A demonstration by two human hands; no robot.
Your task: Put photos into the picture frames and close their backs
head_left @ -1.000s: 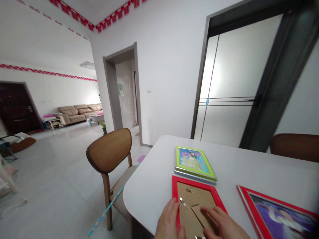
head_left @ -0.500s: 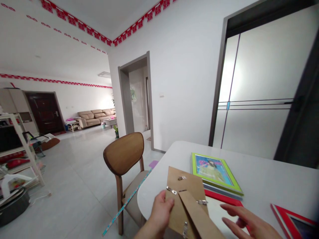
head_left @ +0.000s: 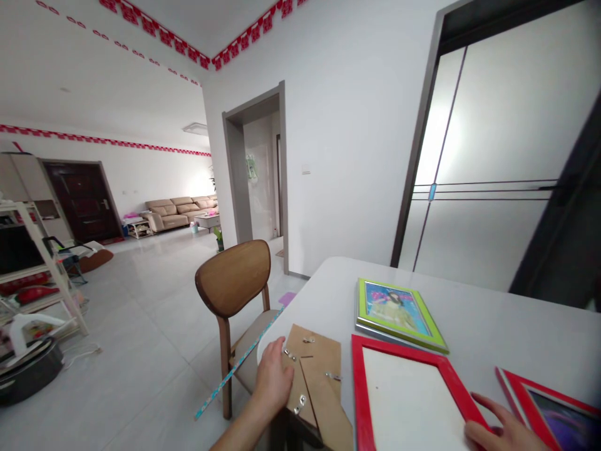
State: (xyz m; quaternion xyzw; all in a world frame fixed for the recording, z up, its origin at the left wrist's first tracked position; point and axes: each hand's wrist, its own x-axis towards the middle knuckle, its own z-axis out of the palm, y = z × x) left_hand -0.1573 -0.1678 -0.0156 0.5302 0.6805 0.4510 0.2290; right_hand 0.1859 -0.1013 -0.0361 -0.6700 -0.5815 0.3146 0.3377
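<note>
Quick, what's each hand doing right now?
Left hand: holding the brown backing board by its edge.
Right hand: at the red frame's right side; firm grip can't be told.

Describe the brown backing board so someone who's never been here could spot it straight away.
Find the white table beside the wooden chair. At the edge nearest that chair, the left hand holds the brown board, just left of the red frame. Unlike the green-framed picture, it's plain brown, with small metal clips and a slanted strip.
</note>
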